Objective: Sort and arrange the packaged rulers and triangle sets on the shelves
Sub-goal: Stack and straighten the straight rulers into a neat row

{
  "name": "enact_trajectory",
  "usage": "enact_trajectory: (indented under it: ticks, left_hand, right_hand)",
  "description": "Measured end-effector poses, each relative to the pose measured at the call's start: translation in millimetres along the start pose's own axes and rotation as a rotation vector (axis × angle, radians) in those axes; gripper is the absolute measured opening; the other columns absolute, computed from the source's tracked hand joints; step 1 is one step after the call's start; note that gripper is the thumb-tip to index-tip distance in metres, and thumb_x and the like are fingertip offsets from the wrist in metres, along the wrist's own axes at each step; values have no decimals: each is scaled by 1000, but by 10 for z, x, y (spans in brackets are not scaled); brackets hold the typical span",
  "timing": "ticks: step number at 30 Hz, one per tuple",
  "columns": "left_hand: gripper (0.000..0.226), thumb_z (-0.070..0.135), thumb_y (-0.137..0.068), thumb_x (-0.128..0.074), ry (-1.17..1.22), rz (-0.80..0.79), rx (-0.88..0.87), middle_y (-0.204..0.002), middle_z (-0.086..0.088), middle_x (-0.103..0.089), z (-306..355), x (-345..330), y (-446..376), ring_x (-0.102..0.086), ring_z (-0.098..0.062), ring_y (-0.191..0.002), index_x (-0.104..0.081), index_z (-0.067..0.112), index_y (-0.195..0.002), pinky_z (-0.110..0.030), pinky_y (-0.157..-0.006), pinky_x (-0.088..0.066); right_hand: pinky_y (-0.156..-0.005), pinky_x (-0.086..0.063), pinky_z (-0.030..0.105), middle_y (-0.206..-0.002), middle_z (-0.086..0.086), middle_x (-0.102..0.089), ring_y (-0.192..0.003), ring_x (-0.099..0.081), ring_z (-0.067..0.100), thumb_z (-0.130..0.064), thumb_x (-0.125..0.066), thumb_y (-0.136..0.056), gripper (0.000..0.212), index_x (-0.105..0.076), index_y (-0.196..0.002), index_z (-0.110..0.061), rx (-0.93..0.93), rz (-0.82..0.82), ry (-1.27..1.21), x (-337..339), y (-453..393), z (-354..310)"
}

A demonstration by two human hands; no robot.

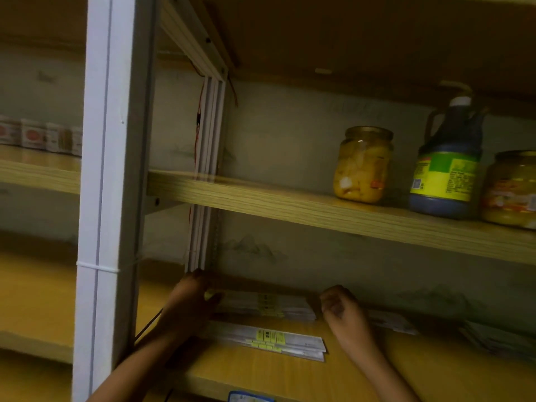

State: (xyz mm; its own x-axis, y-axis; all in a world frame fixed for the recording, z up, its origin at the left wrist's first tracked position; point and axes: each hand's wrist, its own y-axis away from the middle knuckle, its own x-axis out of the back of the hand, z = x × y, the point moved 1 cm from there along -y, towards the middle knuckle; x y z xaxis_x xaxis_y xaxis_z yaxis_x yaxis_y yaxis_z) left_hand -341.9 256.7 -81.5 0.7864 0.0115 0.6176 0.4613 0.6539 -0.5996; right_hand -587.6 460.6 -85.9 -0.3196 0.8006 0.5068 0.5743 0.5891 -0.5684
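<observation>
Two hands are reaching onto the lower wooden shelf here, pretty dim and blurry shot. Nearest the camera, between the two forearms, there's a front stack of packaged rulers lying flat with yellow labels, not touched by either hand. The left hand is at the left end of the back stack of packaged rulers, fingers curled onto that end, so it looks like it's holding the stack there, though the blur makes the exact pinch hard to see. The right hand sits just off the right end of that same stack, fingers loosely curled with nothing in them that I can make out. Right of that hand, more flat packages lie on the shelf, and another pile sits further right.

Immediately left of the left hand stands the white metal upright, blocking the view of the neighbouring shelving. Above both hands runs the upper shelf board, and on it, up and right of the right hand, stand a jar of yellow fruit, a dark bottle with a green label and a second jar. Far left past the upright, small boxes line another shelf.
</observation>
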Motion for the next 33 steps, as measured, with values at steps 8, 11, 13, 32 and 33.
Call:
enact_trajectory:
  ticks: [8,11,13,32,33]
  left_hand:
    - [37,23,-90,-57,597,-320,378,-125,-9,-56,-155,-304,-185,-61,-21,-105,-52,23,-126,-42,-92,-54]
    - [40,6,-89,-55,1020,-286,614,-130,-16,-55,-150,-327,-225,-62,-20,-87,-50,19,-127,-38,-79,-57]
    - [42,6,-90,-54,979,-291,600,-120,-14,-59,-109,-297,-210,-61,-18,-82,-48,5,-132,-31,-70,-57]
    - [16,18,-90,-62,313,-98,176,-86,8,-58,72,29,-31,-60,-6,-80,-58,32,-87,-16,-65,-50]
    - [22,16,-90,-62,311,-55,150,-83,10,-58,83,57,-24,-59,-3,-75,-55,36,-83,-12,-58,-47]
  right_hand:
    - [-85,-37,16,-110,-11,-53,-104,-53,6,-16,-57,-92,29,-56,-119,-25,147,-173,268,-144,-264,-88]
    - [-83,-38,21,-114,-4,-55,-107,-54,12,-14,-51,-93,28,-56,-120,-23,188,-174,350,-194,-230,14]
    - [-81,-40,22,-111,-2,-56,-103,-54,13,-13,-53,-90,26,-57,-114,-23,217,-151,351,-188,-224,52]
    - [-70,-37,9,-102,-7,-61,-94,-58,6,-18,-59,-93,15,-59,-106,-25,32,-155,158,-200,-267,107]
    - [-70,-37,9,-102,-8,-60,-96,-59,8,-20,-57,-95,14,-59,-108,-25,16,-182,183,-196,-287,111]
